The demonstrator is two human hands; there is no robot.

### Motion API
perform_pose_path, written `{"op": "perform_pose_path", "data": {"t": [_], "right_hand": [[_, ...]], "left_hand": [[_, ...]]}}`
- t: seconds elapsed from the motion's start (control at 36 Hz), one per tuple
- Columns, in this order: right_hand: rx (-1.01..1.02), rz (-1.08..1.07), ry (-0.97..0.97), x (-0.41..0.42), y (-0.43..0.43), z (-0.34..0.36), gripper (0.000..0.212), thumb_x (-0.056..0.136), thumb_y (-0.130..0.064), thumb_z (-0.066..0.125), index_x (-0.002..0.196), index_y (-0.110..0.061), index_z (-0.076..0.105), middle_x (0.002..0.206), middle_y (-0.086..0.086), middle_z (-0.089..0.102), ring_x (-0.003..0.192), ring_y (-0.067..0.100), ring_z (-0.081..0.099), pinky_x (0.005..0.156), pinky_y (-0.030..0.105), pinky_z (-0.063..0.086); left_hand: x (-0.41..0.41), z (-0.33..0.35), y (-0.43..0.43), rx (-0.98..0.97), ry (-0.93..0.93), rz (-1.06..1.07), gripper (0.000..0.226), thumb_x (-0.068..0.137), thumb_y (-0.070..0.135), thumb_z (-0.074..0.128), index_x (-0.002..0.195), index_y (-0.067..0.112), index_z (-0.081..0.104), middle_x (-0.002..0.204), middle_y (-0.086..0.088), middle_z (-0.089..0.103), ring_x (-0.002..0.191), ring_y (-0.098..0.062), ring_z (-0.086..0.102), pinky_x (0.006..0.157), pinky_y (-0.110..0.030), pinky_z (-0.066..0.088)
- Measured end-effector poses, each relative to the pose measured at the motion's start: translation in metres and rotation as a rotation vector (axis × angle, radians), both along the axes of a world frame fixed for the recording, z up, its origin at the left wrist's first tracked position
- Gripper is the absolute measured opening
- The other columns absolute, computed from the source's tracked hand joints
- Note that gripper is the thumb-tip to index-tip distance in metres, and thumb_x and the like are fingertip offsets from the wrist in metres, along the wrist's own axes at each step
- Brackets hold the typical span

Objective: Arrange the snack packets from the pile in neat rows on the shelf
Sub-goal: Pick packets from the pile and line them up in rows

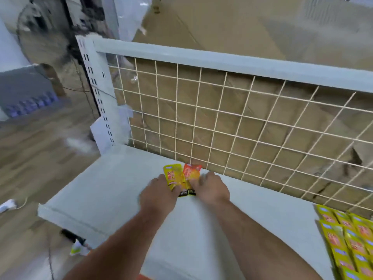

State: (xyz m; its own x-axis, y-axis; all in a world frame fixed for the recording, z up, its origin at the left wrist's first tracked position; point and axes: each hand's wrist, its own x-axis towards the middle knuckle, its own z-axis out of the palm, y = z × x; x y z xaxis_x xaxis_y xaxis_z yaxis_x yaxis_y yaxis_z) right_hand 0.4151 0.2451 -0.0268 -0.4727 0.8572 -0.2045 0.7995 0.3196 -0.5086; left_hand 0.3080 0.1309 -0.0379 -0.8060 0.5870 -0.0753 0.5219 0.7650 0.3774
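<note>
A shop — white slotted shelf [113, 186], wire-grid back [232, 126], rows of snack packets [351, 241].

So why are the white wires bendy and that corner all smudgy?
Head view: the wide-angle lens bows the wire grid and top rail. Head view, top left: the background is smeared, probably motion blur. Head view, centre: left hand and right hand look soft-edged on the yellow packet and orange packet.

Cardboard boxes [222, 23] are standing behind the wire grid [219, 129], and a white plug [7, 206] is lying on the wooden floor [40, 158]
</note>
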Motion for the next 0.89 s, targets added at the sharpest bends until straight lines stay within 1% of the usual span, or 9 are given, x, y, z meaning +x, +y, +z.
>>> {"op": "perform_pose_path", "data": {"t": [0.17, 0.25, 0.33, 0.44, 0.5, 0.61, 0.69, 0.78, 0.89], "right_hand": [[0.060, -0.008, -0.075, -0.007, 0.002, -0.005, 0.045, 0.086, -0.053, 0.058, 0.123, -0.029, 0.048, 0.116, 0.001, 0.052, 0.107, 0.027, 0.061, 0.079, 0.035, 0.045], [0.029, -0.009, -0.041, -0.005, 0.004, -0.007, 0.039, 0.081, -0.046, 0.064, 0.114, -0.031, 0.051, 0.112, -0.001, 0.054, 0.103, 0.024, 0.062, 0.079, 0.033, 0.047], [-0.028, -0.020, 0.018, -0.003, 0.004, -0.011, 0.032, 0.073, -0.038, 0.070, 0.097, -0.028, 0.050, 0.099, -0.005, 0.062, 0.092, 0.020, 0.063, 0.074, 0.032, 0.050], [-0.066, -0.025, 0.087, 0.001, -0.001, -0.012, 0.024, 0.076, -0.024, 0.065, 0.084, -0.027, 0.042, 0.088, -0.005, 0.063, 0.086, 0.021, 0.062, 0.071, 0.032, 0.049], [-0.068, -0.020, 0.090, 0.003, -0.005, -0.011, 0.023, 0.078, -0.022, 0.064, 0.087, -0.028, 0.043, 0.091, -0.004, 0.064, 0.087, 0.021, 0.062, 0.071, 0.030, 0.049], [-0.054, 0.061, 0.045, 0.013, -0.018, -0.008, 0.030, 0.082, -0.022, 0.055, 0.111, -0.028, 0.053, 0.103, -0.002, 0.069, 0.099, 0.024, 0.064, 0.082, 0.033, 0.053], [-0.057, 0.109, 0.030, 0.023, -0.031, -0.004, 0.033, 0.080, -0.020, 0.055, 0.112, -0.026, 0.060, 0.106, -0.003, 0.069, 0.103, 0.023, 0.064, 0.086, 0.031, 0.053], [-0.152, 0.082, 0.102, 0.040, -0.045, -0.003, 0.027, 0.075, -0.027, 0.061, 0.102, -0.027, 0.062, 0.090, -0.004, 0.072, 0.084, 0.021, 0.071, 0.080, 0.035, 0.058], [-0.244, 0.020, 0.283, 0.079, -0.058, 0.002, 0.007, 0.084, -0.029, 0.063, 0.091, -0.028, 0.062, 0.069, -0.005, 0.070, 0.058, 0.019, 0.071, 0.058, 0.033, 0.059]], "left_hand": [[-0.010, -0.005, 0.000, 0.060, -0.038, -0.039, 0.047, 0.082, 0.060, 0.056, 0.119, 0.031, 0.055, 0.112, 0.000, 0.057, 0.104, -0.023, 0.060, 0.082, -0.034, 0.050], [-0.016, -0.008, -0.002, 0.093, -0.098, -0.028, 0.047, 0.079, 0.054, 0.062, 0.120, 0.033, 0.054, 0.114, 0.001, 0.055, 0.105, -0.021, 0.060, 0.083, -0.033, 0.051], [-0.025, -0.012, -0.004, 0.152, -0.160, -0.017, 0.037, 0.071, 0.045, 0.068, 0.103, 0.031, 0.054, 0.104, 0.006, 0.058, 0.095, -0.019, 0.061, 0.078, -0.035, 0.052], [-0.030, -0.009, -0.005, 0.174, -0.235, -0.016, 0.032, 0.067, 0.033, 0.072, 0.087, 0.025, 0.049, 0.085, 0.009, 0.061, 0.083, -0.019, 0.061, 0.069, -0.032, 0.050], [-0.029, -0.009, -0.006, 0.170, -0.252, -0.006, 0.029, 0.068, 0.029, 0.071, 0.087, 0.025, 0.049, 0.083, 0.008, 0.062, 0.083, -0.020, 0.061, 0.068, -0.031, 0.049], [-0.023, -0.006, -0.012, 0.182, -0.299, -0.033, 0.017, 0.072, 0.016, 0.061, 0.081, 0.026, 0.050, 0.080, 0.009, 0.062, 0.083, -0.020, 0.062, 0.071, -0.030, 0.050], [-0.022, 0.005, -0.020, 0.211, -0.372, -0.027, 0.011, 0.069, 0.019, 0.061, 0.077, 0.025, 0.058, 0.076, 0.008, 0.064, 0.080, -0.019, 0.063, 0.070, -0.028, 0.049], [-0.014, 0.014, -0.032, 0.316, -0.530, 0.016, 0.018, 0.059, 0.025, 0.062, 0.075, 0.016, 0.063, 0.060, 0.000, 0.061, 0.058, -0.024, 0.059, 0.059, -0.028, 0.045], [0.021, 0.022, -0.050, 0.414, -0.617, 0.028, 0.010, 0.082, 0.015, 0.068, 0.078, 0.007, 0.062, 0.054, -0.009, 0.054, 0.043, -0.023, 0.049, 0.049, -0.027, 0.040]]}}
